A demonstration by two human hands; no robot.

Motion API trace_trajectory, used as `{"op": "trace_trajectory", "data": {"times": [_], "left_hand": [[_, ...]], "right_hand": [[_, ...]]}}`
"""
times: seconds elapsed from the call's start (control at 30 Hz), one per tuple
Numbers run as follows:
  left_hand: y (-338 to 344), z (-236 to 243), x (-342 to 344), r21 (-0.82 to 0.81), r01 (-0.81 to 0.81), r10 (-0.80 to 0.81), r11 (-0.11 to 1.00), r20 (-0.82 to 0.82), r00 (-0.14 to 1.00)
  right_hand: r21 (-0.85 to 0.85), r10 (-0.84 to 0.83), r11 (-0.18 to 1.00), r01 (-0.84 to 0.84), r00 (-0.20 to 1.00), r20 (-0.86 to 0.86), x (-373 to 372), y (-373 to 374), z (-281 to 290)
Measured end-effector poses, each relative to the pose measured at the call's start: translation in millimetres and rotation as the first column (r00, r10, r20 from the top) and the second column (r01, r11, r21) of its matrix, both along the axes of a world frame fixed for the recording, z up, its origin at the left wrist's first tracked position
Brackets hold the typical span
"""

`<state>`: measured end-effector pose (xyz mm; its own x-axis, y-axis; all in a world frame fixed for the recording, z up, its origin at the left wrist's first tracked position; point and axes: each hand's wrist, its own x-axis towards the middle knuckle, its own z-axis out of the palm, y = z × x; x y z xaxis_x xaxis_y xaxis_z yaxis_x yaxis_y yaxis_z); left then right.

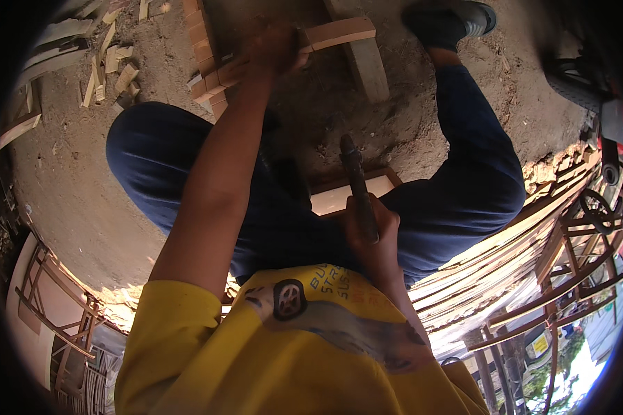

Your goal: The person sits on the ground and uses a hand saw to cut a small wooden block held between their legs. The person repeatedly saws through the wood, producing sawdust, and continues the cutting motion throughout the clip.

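My left hand point(277, 48), dim and slightly blurred, reaches forward and is closed on a short wooden piece point(336, 33) that lies across a pale timber block point(367, 69). Beside it runs a row of reddish-brown wooden blocks point(199, 45), partly hidden by my forearm. My right hand point(370, 221) grips a dark, long-shafted tool point(353, 162) between my thighs, its far end pointing forward; its exact kind is unclear.
Wood offcuts point(111, 66) lie on the dirt ground at upper left. My shoe point(450, 24) rests at upper right. A framed board point(332, 197) is beneath me. Stacked planks point(477, 263) and wooden frames point(567, 270) line the right; more frames point(55, 297) stand lower left.
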<state>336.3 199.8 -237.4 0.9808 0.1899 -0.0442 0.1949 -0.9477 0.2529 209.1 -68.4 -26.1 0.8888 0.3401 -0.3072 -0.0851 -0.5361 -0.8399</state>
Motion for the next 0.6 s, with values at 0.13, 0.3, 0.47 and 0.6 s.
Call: {"op": "trace_trajectory", "data": {"times": [0.13, 0.3, 0.47, 0.6], "left_hand": [[1, 10, 0, -0.039, 0.018, -0.015, 0.999, 0.069, 0.997], [1, 14, 3, -0.075, -0.035, 0.031, 0.997, -0.064, 0.998], [3, 4, 2, -0.128, -0.045, 0.035, 0.991, -0.079, 0.996], [3, 24, 14, -0.211, 0.039, -0.086, 0.977, -0.217, 0.972]], "right_hand": [[-0.04, -0.019, 0.999, 0.015, 0.994, -0.112, 23, 16, 6], [-0.024, 0.007, 1.0, -0.007, 1.0, -0.03, 20, 19, -21], [-0.069, 0.007, 0.998, -0.012, 0.997, -0.076, 7, 6, -6], [-0.077, 0.069, 0.994, -0.075, 0.994, -0.088, 36, 29, -17]]}}
